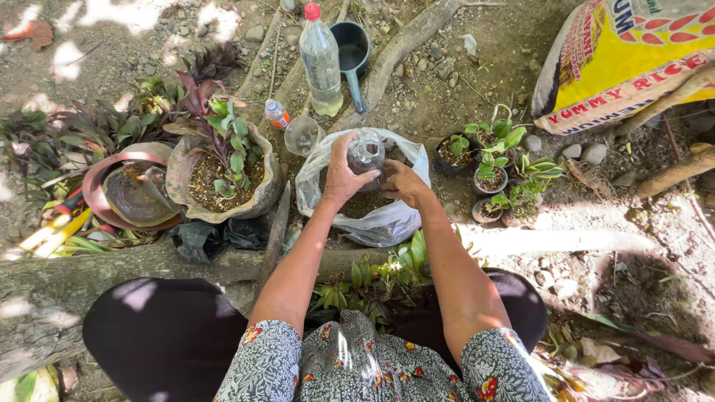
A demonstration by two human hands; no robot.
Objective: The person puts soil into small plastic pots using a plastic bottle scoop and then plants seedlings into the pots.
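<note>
Both hands, left hand (341, 181) and right hand (402, 184), clasp a soil-filled cut bottle (366, 152) over a plastic bag (387, 223).

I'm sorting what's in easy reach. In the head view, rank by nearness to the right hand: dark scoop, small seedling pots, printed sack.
From the right hand:
1. Small seedling pots, just to its right.
2. Dark scoop, ahead by the roots.
3. Printed sack, far upper right.

The one camera sits on my head and looks almost straight down from close range, past my lap at the bottom edge and along both forearms to the plastic bag of soil (387, 223) on the ground (596, 253), with potted seedlings (491, 175) just right.
</note>
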